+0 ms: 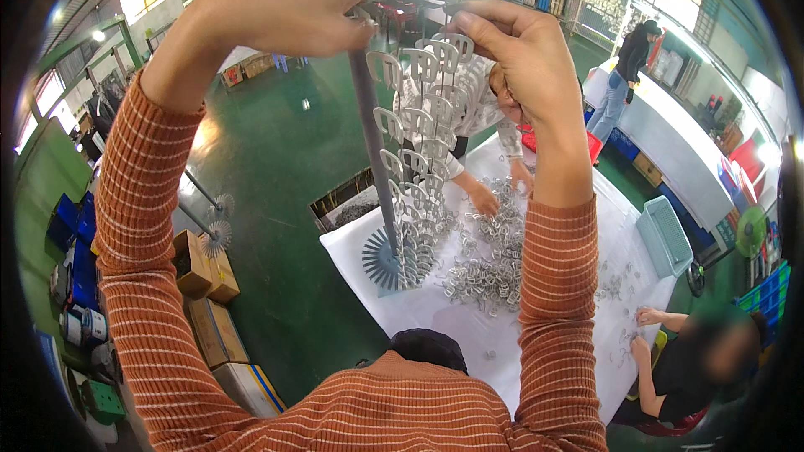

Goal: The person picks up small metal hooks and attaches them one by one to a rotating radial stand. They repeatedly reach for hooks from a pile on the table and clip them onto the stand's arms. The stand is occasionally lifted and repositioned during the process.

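Head view: our left hand (293, 0) is clamped round the top of the grey rod (368, 125), which stands upright on the white table (435, 318). Our right hand (519, 50) pinches a silver clip (456, 42) topping the hanging clip stack (419, 167), just right of it.

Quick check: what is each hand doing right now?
Left hand: closed on the top of the grey rod.
Right hand: grip pinching a metal clip at the stack's top.

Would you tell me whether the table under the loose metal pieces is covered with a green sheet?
No, the table carrying the heap of loose metal pieces is covered in white; the green surface is the floor beside it.
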`<state>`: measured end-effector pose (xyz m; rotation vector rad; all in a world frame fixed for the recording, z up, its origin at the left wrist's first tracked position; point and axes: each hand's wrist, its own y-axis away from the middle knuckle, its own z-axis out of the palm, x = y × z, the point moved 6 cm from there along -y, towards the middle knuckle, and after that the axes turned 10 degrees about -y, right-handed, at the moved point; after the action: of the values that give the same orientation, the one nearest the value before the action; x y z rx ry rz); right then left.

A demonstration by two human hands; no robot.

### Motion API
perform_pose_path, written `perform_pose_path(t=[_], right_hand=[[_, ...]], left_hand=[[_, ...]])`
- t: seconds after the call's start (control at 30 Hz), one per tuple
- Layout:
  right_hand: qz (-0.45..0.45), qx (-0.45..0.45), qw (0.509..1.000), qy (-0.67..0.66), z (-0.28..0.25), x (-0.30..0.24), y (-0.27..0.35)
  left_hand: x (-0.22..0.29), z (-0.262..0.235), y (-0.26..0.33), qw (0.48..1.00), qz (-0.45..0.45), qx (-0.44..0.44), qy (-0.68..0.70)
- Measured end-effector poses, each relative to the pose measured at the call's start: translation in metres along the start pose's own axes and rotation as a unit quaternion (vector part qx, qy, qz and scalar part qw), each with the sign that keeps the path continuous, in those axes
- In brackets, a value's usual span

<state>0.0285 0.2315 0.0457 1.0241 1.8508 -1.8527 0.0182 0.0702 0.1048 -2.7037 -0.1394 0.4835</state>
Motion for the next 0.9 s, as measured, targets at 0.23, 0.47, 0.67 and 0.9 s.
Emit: perform_pose_path(t=[0.23, 0.47, 0.67, 0.9], right_hand=[[-0.044, 0.054, 0.997, -0.038, -0.008, 0.014, -0.004], [0.014, 0.198, 0.973, 0.121, -0.118, 0.029, 0.033], [0.119, 0.199, 0.738, 0.634, -0.172, 0.024, 0.059], [0.012, 0.037, 0.999, 0.034, -0.03, 0.01, 0.016]], left_hand=[[0.006, 0.003, -0.01, 0.994, 0.035, 0.006, -0.099], [0.014, 0.004, -0.007, 0.991, -0.066, -0.095, -0.06], [0.032, -0.011, -0.013, 0.986, -0.133, -0.019, -0.098], [0.022, -0.001, -0.017, 0.984, -0.163, 0.017, -0.069]])
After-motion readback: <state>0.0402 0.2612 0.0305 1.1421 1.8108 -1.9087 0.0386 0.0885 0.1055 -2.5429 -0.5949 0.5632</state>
